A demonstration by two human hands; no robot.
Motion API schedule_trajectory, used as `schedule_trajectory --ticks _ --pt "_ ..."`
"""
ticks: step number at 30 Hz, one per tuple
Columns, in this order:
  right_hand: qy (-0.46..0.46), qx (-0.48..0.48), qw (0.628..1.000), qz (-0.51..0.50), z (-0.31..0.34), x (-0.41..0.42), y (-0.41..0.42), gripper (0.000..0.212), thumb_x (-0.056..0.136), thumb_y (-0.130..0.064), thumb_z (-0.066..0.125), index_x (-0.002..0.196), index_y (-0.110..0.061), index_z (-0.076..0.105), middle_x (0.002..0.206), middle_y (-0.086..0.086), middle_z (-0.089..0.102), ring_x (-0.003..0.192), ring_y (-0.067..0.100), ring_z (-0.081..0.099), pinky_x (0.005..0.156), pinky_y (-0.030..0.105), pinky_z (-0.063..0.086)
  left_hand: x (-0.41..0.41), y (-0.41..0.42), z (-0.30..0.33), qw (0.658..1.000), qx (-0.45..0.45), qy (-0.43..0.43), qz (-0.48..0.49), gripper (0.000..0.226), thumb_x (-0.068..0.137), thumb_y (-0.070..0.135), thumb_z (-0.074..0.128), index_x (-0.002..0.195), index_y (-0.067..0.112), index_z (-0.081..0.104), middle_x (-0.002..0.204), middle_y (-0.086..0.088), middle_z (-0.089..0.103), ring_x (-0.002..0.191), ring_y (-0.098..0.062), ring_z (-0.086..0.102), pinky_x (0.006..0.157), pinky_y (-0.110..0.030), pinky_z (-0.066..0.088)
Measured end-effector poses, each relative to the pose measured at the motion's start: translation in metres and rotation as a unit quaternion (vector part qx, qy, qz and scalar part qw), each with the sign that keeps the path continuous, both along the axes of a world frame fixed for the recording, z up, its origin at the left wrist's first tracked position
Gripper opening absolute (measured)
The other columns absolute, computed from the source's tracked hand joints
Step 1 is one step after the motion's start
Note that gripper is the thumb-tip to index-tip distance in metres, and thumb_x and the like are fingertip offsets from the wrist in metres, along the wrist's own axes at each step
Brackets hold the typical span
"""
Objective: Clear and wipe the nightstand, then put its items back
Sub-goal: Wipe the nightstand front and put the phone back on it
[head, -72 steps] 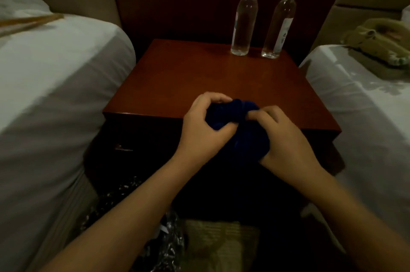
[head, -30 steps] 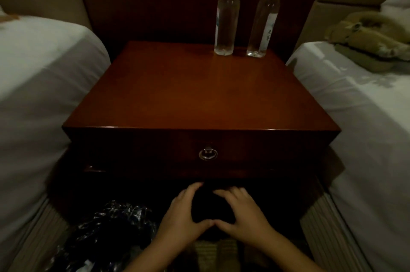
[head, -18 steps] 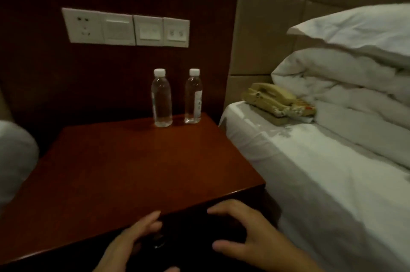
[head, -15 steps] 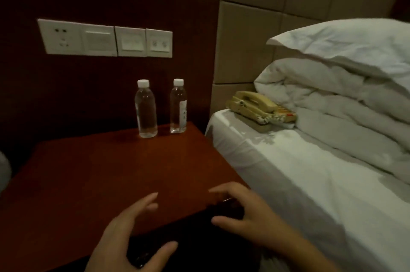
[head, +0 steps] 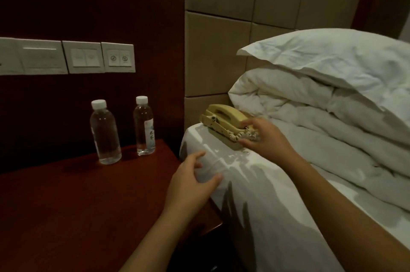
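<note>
The reddish wooden nightstand [head: 73, 200] fills the lower left, with two clear water bottles [head: 104, 133] [head: 144, 126] upright at its back edge. A beige corded telephone [head: 224, 122] lies on the corner of the right bed. My right hand [head: 264, 138] holds the phone's near end, thumb under the base and fingers over the handset and coiled cord. My left hand [head: 192, 180] hovers with spread fingers over the bed's edge, beside the nightstand, holding nothing. No cloth is in view.
The white bed [head: 277, 205] with a rolled duvet [head: 310, 116] and a pillow [head: 337, 60] lies to the right. A row of wall switch plates [head: 84, 57] sits above the bottles on the dark panel.
The dark blue cloth I held in both hands has gone from view. My view swung right, and my right hand reached over to the telephone on the bed and took hold of it; the left followed.
</note>
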State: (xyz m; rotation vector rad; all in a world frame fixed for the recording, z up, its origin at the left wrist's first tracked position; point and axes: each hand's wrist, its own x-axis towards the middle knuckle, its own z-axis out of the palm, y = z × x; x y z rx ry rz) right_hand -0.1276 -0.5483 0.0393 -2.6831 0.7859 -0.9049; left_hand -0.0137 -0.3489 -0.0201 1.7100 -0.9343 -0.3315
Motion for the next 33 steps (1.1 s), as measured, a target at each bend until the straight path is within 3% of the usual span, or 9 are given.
schedule_trajectory --ticks 6,10,14,17,23,26,28,31,33 --pt "0.002 0.033 0.999 -0.025 -0.011 0.017 -0.064 0.063 0.07 -0.053 0.074 0.125 -0.029 0.053 0.128 0.002 0.055 0.115 0.02 0.049 0.095 0.041 0.044 0.014 -0.101 0.016 0.988 -0.003 0.154 -0.017 0.039 0.081 0.043 0.069 0.112 0.044 0.046 0.107 0.007 0.053 0.088 -0.009 0.058 0.06 -0.023 0.049" --pt "-0.009 0.082 0.996 0.017 -0.017 0.025 -0.081 0.07 0.066 -0.063 0.068 0.126 -0.033 0.05 0.129 0.001 0.053 0.116 0.02 0.049 0.094 0.047 0.047 0.03 -0.152 0.028 0.97 -0.015 0.244 0.006 0.057 0.082 0.041 0.069 0.133 0.036 0.043 0.124 -0.003 0.056 0.1 -0.025 0.062 0.063 -0.032 0.054" --pt "-0.014 0.06 0.998 0.015 -0.028 0.028 -0.084 0.07 0.068 -0.068 0.061 0.129 -0.037 0.047 0.127 -0.008 0.058 0.113 0.017 0.055 0.092 0.047 0.048 0.044 -0.187 0.037 0.957 -0.013 0.287 0.031 0.064 0.08 0.042 0.071 0.135 0.028 0.042 0.13 -0.006 0.054 0.107 -0.026 0.058 0.092 -0.043 0.051" --pt "-0.013 0.043 0.999 0.006 -0.031 0.03 -0.086 0.07 0.069 -0.069 0.059 0.13 -0.039 0.045 0.127 -0.011 0.059 0.112 0.015 0.056 0.091 0.042 0.047 0.048 -0.203 0.039 0.946 -0.026 0.315 0.064 0.053 0.078 0.042 0.073 0.114 0.024 0.039 0.118 -0.009 0.055 0.097 -0.023 0.055 0.09 -0.042 0.051" --pt "-0.019 0.031 0.999 0.002 -0.031 0.029 -0.084 0.067 0.072 -0.066 0.061 0.131 -0.041 0.044 0.128 -0.009 0.059 0.113 0.017 0.056 0.088 0.039 0.043 0.05 -0.214 0.059 0.89 0.0 0.447 0.087 0.097 0.062 0.049 0.083 0.138 0.013 0.036 0.131 -0.011 0.051 0.114 -0.035 0.055 0.095 -0.049 0.047" --pt "-0.024 0.033 0.999 0.003 -0.029 0.026 -0.082 0.066 0.073 -0.063 0.063 0.132 -0.039 0.045 0.127 -0.008 0.059 0.114 0.018 0.056 0.09 0.038 0.042 0.046 -0.209 0.069 0.901 0.04 0.431 0.025 0.055 0.075 0.049 0.075 0.112 0.01 0.061 0.103 -0.013 0.067 0.087 -0.029 0.064 0.077 -0.04 0.051" --pt "-0.023 0.052 0.998 0.014 -0.026 0.024 -0.08 0.068 0.072 -0.061 0.066 0.133 -0.037 0.046 0.128 -0.007 0.059 0.114 0.017 0.056 0.093 0.041 0.045 0.044 -0.208 0.069 0.904 0.055 0.424 0.023 0.046 0.077 0.05 0.072 0.094 0.009 0.061 0.083 -0.008 0.065 0.074 -0.024 0.061 0.067 -0.035 0.047" --pt "-0.036 0.088 0.995 0.04 -0.023 0.022 -0.077 0.07 0.071 -0.054 0.072 0.133 -0.034 0.048 0.129 -0.005 0.059 0.113 0.015 0.056 0.093 0.039 0.048 0.04 -0.206 0.069 0.902 0.043 0.43 0.023 0.053 0.077 0.048 0.073 0.111 0.008 0.062 0.093 -0.008 0.068 0.079 -0.024 0.064 0.064 -0.034 0.049" --pt "-0.068 0.131 0.987 0.057 -0.021 0.022 -0.073 0.071 0.071 -0.047 0.076 0.134 -0.031 0.048 0.13 -0.003 0.058 0.114 0.015 0.055 0.094 0.037 0.048 0.039 -0.205 0.069 0.896 0.016 0.443 0.032 0.044 0.078 0.044 0.074 0.103 0.01 0.063 0.072 -0.004 0.064 0.055 -0.016 0.059 0.042 -0.027 0.046"
